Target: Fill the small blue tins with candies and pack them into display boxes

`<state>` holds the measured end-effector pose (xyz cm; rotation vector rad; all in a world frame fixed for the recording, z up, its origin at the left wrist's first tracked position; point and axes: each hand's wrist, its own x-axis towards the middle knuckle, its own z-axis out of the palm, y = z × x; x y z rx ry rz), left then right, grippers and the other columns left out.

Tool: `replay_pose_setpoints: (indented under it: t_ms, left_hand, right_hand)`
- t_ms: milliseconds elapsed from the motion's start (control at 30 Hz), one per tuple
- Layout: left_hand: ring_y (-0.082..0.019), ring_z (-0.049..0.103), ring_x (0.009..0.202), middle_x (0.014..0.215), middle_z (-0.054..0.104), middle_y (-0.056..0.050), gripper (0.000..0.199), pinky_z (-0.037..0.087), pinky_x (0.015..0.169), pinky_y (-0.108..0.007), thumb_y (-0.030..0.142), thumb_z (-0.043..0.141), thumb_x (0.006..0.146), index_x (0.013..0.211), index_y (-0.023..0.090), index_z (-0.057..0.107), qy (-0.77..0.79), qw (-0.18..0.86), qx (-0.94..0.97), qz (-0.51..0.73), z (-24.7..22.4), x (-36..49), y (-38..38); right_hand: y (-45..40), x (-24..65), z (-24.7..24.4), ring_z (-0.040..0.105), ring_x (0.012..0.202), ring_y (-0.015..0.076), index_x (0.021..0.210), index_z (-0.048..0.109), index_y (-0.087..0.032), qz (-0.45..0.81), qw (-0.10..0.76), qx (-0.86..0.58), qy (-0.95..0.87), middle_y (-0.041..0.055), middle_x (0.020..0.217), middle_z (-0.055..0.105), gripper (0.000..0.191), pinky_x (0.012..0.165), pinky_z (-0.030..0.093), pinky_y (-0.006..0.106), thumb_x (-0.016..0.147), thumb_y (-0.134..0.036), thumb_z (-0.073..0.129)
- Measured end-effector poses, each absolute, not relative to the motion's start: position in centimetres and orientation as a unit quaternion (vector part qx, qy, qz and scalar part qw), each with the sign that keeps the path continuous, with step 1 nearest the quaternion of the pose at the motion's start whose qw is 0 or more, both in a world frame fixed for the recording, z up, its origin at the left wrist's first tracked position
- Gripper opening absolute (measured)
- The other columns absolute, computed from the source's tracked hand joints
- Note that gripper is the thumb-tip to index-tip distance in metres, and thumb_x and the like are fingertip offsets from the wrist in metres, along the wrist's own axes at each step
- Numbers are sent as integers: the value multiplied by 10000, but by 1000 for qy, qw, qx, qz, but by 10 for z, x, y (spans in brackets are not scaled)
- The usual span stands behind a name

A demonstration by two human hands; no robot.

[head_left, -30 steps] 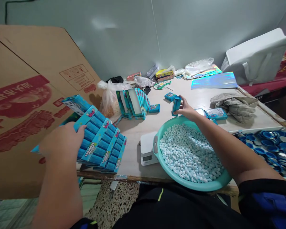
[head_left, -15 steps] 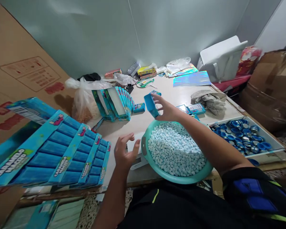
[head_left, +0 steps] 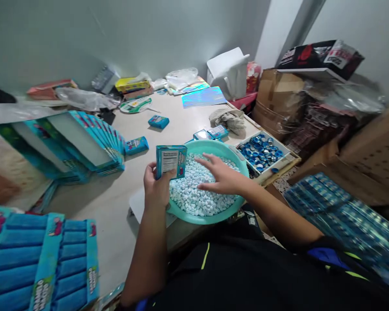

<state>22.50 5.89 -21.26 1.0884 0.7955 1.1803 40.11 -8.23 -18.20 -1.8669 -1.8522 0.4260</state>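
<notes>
My left hand (head_left: pixel 158 185) grips a small blue candy tin (head_left: pixel 171 162) upright, its printed label side facing me, at the left rim of a turquoise basin (head_left: pixel 210 219). Pale blue and white candies (head_left: pixel 197 190) fill the basin. Over them hovers my right hand (head_left: pixel 222 175), fingers spread and holding nothing. Partly covered by the basin and my left arm is a white scale (head_left: pixel 136 205). More blue tins lie on the table, one (head_left: pixel 136 145) beside the folded cartons, another (head_left: pixel 158 122) farther back.
Folded display cartons (head_left: pixel 84 142) stand at left, with filled display boxes (head_left: pixel 42 259) in front. A white tray of blue lids (head_left: pixel 261 151) sits right of the basin, near a grey cloth (head_left: pixel 228 121). Wrapped packs of tins (head_left: pixel 340 216) are stacked at lower right.
The tin has passed from my right hand to my left. My right hand has opened and come down over the candies. The view has swung to the right.
</notes>
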Motion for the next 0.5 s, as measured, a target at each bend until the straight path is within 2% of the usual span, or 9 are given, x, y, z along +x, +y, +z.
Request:
replay_pose_setpoints:
  t_ms: [67,167,233,300,333,400,500]
  left_hand:
    - [-213,717,907,953,719,-17,640,588,816,-303,208,896,457,971,205,516,341,611,498,512,-213,227,60]
    - [-235,725,951,1001,721,-47,700,590,835,-323,218,902,475,1047,211,498,336,599,547,479,-210,227,58]
    - [-245,726,962,1058,718,-62,838,595,818,-329,236,915,467,1185,226,481,326,602,572,452,-209,227,54]
    - [-242,721,968,1099,712,-63,947,595,801,-315,239,929,438,1274,235,484,315,591,596,442,-209,226,51]
    - [-240,717,963,1092,713,-62,922,594,796,-308,249,934,434,1258,223,522,313,579,608,444,-209,226,50]
    - [-238,713,928,1034,719,-65,730,597,790,-313,309,931,487,1134,177,619,320,560,618,450,-210,228,52]
    - [-232,708,845,943,721,-71,516,601,760,-334,404,890,595,980,134,676,334,560,611,449,-208,234,62]
  right_hand:
    - [-82,390,-194,144,1563,479,1672,260,-310,199,144,-677,-694,177,1723,134,1017,1198,304,696,860,-677,751]
    - [-70,381,-208,164,1549,506,1642,331,-372,204,60,-660,-721,130,1731,149,960,1171,291,743,843,-703,749]
    - [-60,384,-215,281,1520,471,1600,418,-363,184,58,-653,-733,121,1706,241,873,1168,367,664,856,-680,746]
    - [-50,393,-221,398,1461,422,1558,491,-291,154,74,-655,-736,146,1640,359,816,1146,441,544,866,-631,760]
    - [-46,399,-224,443,1426,407,1537,517,-255,138,78,-660,-734,158,1591,419,787,1132,458,506,874,-600,764]
    - [-39,410,-227,508,1360,395,1515,538,-228,117,80,-677,-723,167,1517,484,746,1109,471,484,887,-560,766]
    - [-34,423,-226,529,1340,405,1559,488,-275,141,85,-695,-700,165,1574,415,830,1110,460,510,856,-599,788]
